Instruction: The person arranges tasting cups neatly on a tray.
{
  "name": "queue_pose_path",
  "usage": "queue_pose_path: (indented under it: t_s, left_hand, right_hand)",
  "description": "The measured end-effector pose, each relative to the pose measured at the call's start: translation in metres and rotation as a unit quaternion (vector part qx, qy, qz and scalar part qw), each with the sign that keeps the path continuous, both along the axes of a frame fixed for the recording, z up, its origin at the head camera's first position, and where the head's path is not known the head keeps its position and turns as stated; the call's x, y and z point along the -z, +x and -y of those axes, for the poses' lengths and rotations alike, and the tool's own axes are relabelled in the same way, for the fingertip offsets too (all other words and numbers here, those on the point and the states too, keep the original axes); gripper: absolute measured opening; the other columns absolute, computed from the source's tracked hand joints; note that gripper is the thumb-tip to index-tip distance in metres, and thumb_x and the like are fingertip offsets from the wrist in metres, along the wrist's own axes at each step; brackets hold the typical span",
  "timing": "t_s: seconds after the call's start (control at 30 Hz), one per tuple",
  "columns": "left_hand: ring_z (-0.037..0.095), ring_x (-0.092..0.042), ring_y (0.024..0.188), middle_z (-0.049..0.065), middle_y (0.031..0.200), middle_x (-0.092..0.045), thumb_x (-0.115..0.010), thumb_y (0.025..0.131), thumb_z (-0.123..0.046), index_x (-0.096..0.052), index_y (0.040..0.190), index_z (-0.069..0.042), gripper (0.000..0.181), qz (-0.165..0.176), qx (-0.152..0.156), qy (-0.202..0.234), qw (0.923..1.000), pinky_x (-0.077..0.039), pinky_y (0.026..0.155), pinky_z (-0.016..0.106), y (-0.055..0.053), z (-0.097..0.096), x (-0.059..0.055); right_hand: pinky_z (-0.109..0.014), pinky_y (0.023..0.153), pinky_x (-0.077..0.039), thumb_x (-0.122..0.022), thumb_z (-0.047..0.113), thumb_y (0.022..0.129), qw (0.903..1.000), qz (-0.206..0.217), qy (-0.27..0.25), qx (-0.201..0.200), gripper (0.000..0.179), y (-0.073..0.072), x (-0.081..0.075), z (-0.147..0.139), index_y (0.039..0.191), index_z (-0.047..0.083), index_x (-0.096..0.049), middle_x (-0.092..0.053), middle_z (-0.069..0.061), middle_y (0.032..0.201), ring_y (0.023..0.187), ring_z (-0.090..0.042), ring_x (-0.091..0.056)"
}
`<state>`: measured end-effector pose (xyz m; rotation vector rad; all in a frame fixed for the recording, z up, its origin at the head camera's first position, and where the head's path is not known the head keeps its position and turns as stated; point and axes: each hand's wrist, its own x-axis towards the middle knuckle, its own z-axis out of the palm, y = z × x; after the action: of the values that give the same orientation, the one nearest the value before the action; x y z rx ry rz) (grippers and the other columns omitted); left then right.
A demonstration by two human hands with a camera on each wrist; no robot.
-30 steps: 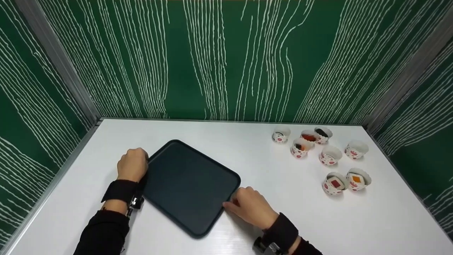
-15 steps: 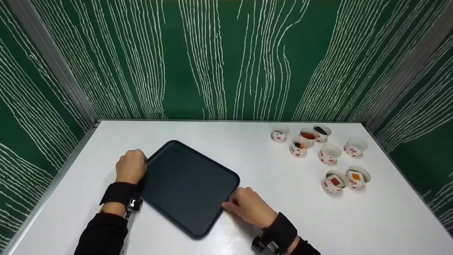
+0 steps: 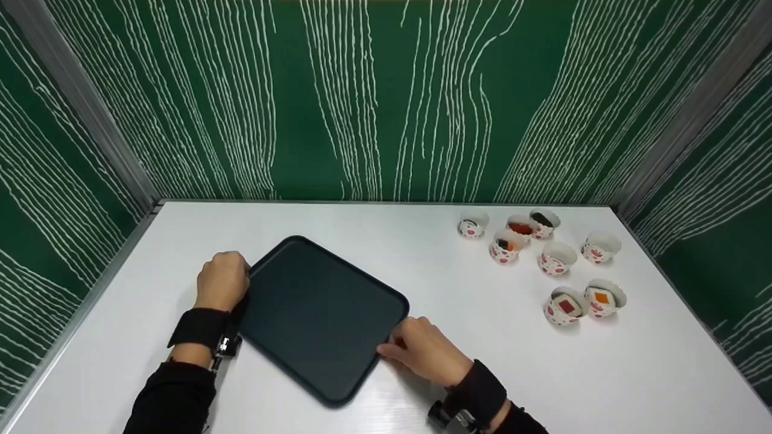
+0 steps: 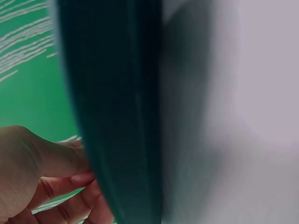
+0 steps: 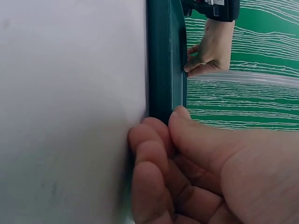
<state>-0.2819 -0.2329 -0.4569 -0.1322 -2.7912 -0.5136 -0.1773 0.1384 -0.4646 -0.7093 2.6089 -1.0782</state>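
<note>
Between the left hand (image 3: 223,282) and right hand (image 3: 431,349), which pinch it at opposite sides, the dark tray (image 3: 325,325) sits on or just above the bench (image 3: 482,386), seemingly being positioned, and the next move probably calls for even control, clear of the paper cups (image 3: 553,265).

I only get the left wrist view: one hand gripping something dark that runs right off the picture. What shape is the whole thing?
Observer: It's a flat, rectangular tray with rounded corners.
Visitor: Ah! Is it being held one-handed?
Observer: No, the right hand pinches it at the opposite side.
Visitor: And is there anything else around?
Observer: Yes, eight patterned paper cups stand on the white table, off to the right of the tray.
</note>
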Motion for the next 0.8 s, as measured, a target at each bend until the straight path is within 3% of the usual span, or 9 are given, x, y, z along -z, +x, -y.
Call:
queue_pose_path:
  t_s: [0.47,0.7,0.8]
  left_hand:
    - [0.048,-0.074,0.077,0.031,0.092,-0.076,-0.062,0.086,0.010,-0.082,0.083,0.004,0.021,0.013,0.020,-0.009,0.9997,-0.058,0.066,0.060,0.000,-0.013,0.000]
    - [0.051,-0.073,0.076,0.031,0.089,-0.076,-0.064,0.082,0.012,-0.080,0.079,0.005,0.018,-0.007,0.026,-0.005,0.9996,-0.058,0.066,0.062,0.006,-0.022,0.000]
    - [0.050,-0.073,0.074,0.030,0.086,-0.076,-0.064,0.081,0.012,-0.080,0.077,0.005,0.018,-0.014,0.030,-0.006,0.9994,-0.058,0.065,0.062,0.008,-0.027,0.002]
  right_hand:
    - [-0.020,0.050,-0.033,-0.072,0.022,0.104,0.9993,0.036,-0.007,0.003,0.039,0.003,0.001,-0.018,0.069,0.004,-0.072,-0.059,0.003,0.060,0.050,-0.003,-0.043]
    - [-0.019,0.051,-0.035,-0.071,0.023,0.105,0.9992,0.035,-0.017,-0.001,0.038,0.003,0.000,-0.031,0.071,0.005,-0.073,-0.066,-0.008,0.062,0.050,-0.003,-0.044]
    - [-0.019,0.052,-0.035,-0.070,0.022,0.105,0.9988,0.044,-0.021,0.001,0.040,0.005,-0.001,-0.039,0.070,0.004,-0.072,-0.062,-0.003,0.059,0.049,-0.002,-0.043]
